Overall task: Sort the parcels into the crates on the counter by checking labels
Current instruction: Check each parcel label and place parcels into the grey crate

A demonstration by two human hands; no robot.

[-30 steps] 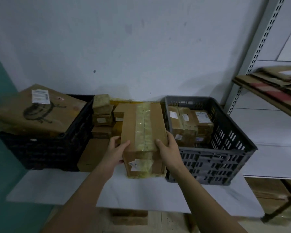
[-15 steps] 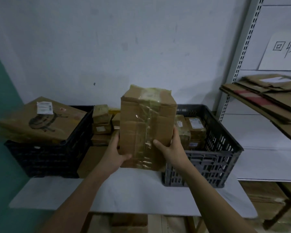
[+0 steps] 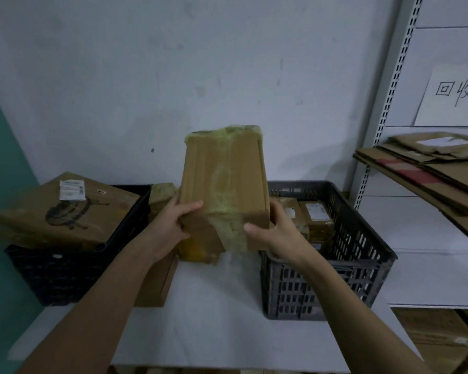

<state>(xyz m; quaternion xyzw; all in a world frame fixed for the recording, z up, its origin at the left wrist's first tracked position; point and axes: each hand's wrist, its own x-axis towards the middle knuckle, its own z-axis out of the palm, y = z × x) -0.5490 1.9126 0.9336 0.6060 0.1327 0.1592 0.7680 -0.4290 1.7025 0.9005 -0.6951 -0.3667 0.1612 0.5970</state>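
Tipped further since before, the box [image 3: 223, 184] sits gripped between my left hand [image 3: 173, 225] and right hand [image 3: 278, 233]; grey crate [image 3: 362, 255] at three o'clock part-filled, label unfound.

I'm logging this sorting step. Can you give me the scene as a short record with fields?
held item: taped cardboard parcel, lifted above the counter
left hand: grips parcel's left side
right hand: grips parcel's lower right corner
label on facing side: none visible
left: black crate, large box on top
right: grey crate, holds small parcels
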